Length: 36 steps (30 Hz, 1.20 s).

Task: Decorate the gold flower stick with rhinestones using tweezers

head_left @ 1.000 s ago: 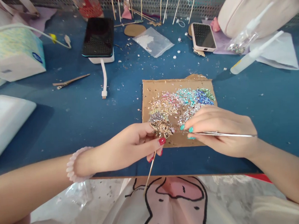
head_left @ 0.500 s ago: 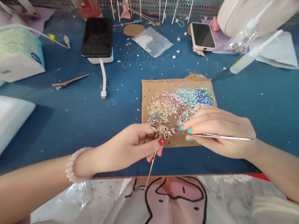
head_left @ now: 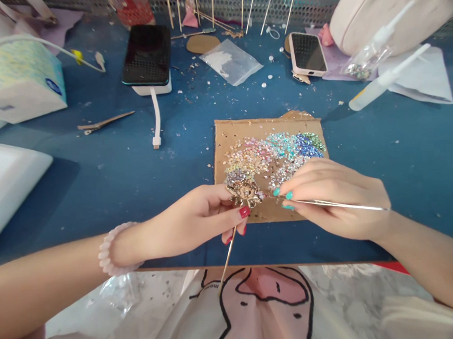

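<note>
A thin wooden stick (head_left: pixel 229 259) topped by a gold, flower-shaped metal ornament (head_left: pixel 247 191) is pinched in my left hand (head_left: pixel 199 220). The stick slants down toward my lap. My right hand (head_left: pixel 336 198) is closed on slim metal tweezers (head_left: pixel 343 204), their tips by the right edge of the ornament. Whether the tips hold a small stone is too small to tell. Beneath and behind both hands lies a cardboard piece (head_left: pixel 224 134) carrying small rhinestones (head_left: pixel 282 144) in colour patches of pink, yellow, turquoise, blue, green and silver. My right fingers hide part of it.
A phone (head_left: pixel 146 54) rests on a white block with a short cable. Further right are a plastic bag (head_left: pixel 231 62), a smaller phone (head_left: pixel 307 54) and a white glue bottle (head_left: pixel 386 80). A hair clip (head_left: pixel 106 122) and a tissue pack (head_left: pixel 23 79) lie left. Several sticks stand at the back.
The tweezers and my right hand have shifted very slightly to the right, away from the ornament. The ornament has tilted a little in my left hand.
</note>
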Available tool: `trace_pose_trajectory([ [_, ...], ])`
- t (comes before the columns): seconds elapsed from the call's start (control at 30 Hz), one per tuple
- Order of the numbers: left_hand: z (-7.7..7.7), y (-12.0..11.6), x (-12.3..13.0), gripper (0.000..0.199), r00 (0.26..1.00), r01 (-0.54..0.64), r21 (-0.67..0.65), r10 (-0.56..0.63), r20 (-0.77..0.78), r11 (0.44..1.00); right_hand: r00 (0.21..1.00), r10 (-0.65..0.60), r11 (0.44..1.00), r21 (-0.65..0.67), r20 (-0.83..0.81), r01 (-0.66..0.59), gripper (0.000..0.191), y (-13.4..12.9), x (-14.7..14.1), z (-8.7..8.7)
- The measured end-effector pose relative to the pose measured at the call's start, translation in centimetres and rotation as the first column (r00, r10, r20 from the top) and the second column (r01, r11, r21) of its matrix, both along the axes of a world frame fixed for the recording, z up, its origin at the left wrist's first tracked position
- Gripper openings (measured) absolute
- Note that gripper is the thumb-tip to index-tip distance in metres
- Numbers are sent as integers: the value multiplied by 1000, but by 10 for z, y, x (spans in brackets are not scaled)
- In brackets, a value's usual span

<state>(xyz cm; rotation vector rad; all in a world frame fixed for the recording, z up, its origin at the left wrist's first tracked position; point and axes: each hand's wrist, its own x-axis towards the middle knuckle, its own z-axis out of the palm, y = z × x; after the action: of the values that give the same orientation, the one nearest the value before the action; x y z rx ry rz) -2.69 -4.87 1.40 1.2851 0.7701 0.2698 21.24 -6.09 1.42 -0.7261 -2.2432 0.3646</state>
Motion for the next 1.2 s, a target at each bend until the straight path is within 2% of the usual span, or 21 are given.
trace_pose_trajectory([
  [0.23, 1, -1, 1, 26, 1000, -21, -7, 21, 4, 1000, 998, -23, 998, 51, 52, 20, 11, -2, -1, 1],
  [0.43, 6, 1, 3, 28, 999, -34, -54, 35, 22, 998, 988, -26, 979, 202, 155, -6, 14, -4, 2, 1],
  [0.67, 7, 3, 3, 28, 999, -43, -92, 45, 26, 995, 980, -13, 961, 272, 200, -43, 18, -3, 6, 2],
  [1.07, 1, 0, 4, 27, 991, -86, -85, 94, 94, 993, 984, -62, 973, 228, 169, 22, 12, -3, -2, 1],
  [1.2, -1, 0, 3, 26, 989, -86, -78, 95, 117, 993, 992, -50, 989, 147, 119, 32, 13, -2, -2, -1],
])
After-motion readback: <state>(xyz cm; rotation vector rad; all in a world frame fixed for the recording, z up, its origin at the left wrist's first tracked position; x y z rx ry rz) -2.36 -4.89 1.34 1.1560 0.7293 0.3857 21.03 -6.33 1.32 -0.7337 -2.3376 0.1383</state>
